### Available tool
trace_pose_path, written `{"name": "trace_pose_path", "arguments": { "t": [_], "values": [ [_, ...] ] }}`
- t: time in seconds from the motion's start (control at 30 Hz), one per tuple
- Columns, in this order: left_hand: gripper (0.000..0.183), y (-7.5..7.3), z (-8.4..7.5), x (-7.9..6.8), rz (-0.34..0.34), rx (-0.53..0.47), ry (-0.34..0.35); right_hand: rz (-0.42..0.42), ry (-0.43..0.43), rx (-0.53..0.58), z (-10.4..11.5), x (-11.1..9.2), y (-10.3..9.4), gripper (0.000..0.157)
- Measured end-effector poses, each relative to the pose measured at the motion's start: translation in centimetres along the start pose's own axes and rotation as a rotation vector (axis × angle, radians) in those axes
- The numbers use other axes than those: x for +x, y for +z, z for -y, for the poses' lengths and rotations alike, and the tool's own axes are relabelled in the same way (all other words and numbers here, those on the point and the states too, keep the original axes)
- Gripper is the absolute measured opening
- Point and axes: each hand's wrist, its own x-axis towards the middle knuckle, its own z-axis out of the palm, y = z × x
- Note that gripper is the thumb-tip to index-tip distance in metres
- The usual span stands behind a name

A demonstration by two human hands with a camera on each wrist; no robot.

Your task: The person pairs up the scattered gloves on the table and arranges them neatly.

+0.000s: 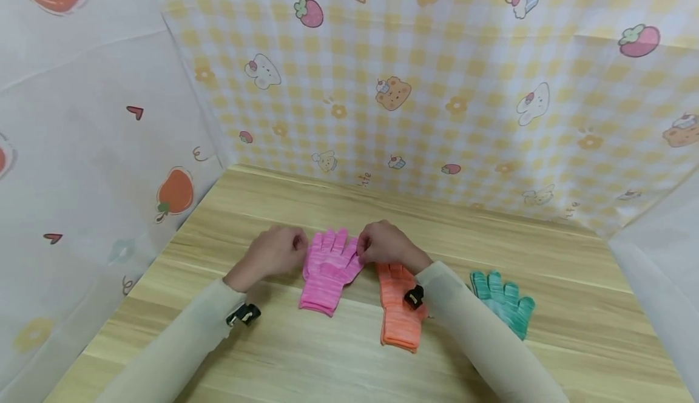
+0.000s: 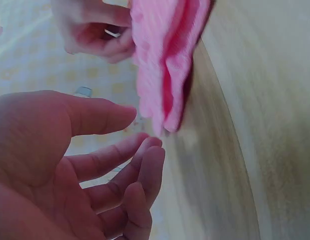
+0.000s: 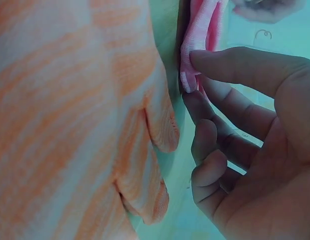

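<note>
A pair of pink gloves [image 1: 326,272], stacked, lies on the table between my two hands, fingers pointing to the back. My right hand [image 1: 388,245] pinches a finger of the pink glove [image 3: 196,45] at its right side between thumb and index finger. On the other side my left hand [image 1: 277,248] is close to the glove's left edge. In the left wrist view its thumb [image 2: 104,116] and fingertips are apart with nothing between them. Orange gloves [image 1: 401,318] lie under my right wrist, partly covered by it.
Green gloves [image 1: 505,303] lie to the right, partly hidden by my right sleeve [image 1: 480,330]. The wooden table [image 1: 246,354] meets a checked cloth [image 1: 349,130] at the back and a white printed cloth [image 1: 104,166] at the left.
</note>
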Motion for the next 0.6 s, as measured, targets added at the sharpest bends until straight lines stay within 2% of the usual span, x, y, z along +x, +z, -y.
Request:
{"name": "trace_pose_path", "arguments": {
  "t": [0.13, 0.27, 0.5, 0.6],
  "values": [
    [0.012, 0.3, 0.2, 1.3, -0.001, 0.023, -0.027, -0.005, 0.008, 0.017, 0.2, -0.1, -0.2, 0.016],
    [0.017, 0.8, 0.4, 2.0, 0.006, 0.034, -0.053, -0.012, 0.008, 0.014, 0.2, 0.0, -0.1, 0.015],
    [0.025, 1.1, 0.7, 2.9, 0.027, -0.021, -0.086, -0.02, 0.004, -0.001, 0.0, 0.1, 0.3, 0.017],
    [0.021, 1.1, 1.0, 3.4, 0.045, -0.057, -0.103, -0.022, 0.008, -0.007, 0.0, 0.1, 0.4, 0.018]
  ]
}}
